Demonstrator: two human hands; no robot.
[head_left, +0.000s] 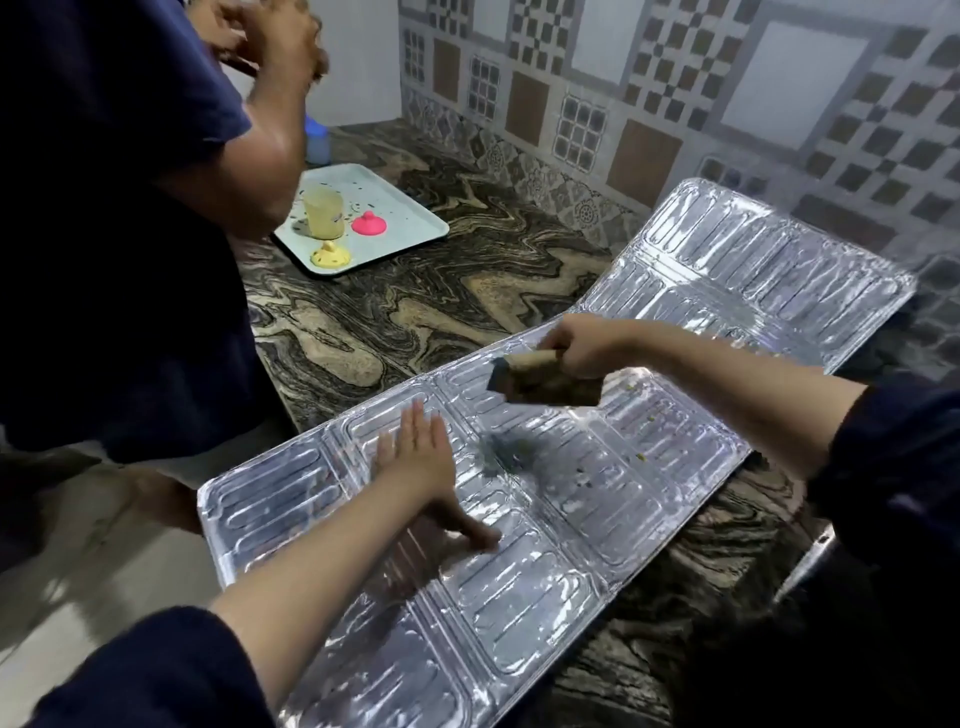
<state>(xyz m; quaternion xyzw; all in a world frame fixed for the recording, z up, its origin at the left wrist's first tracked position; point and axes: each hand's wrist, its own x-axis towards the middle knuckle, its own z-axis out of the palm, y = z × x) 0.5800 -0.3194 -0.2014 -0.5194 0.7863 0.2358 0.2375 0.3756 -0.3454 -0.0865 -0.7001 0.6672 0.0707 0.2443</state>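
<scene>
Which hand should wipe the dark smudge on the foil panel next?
Right. The right hand grips the sponge just above the dark smudge. The left hand lies flat on the foil panel, holding nothing, and is probably better steadying it.

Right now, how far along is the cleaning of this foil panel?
Done: the near sections of the foil panel look shiny and unmarked. In hand: the left hand presses it flat; the right hand grips a sponge. Left: a dark smudge and small specks mid-panel.
</scene>
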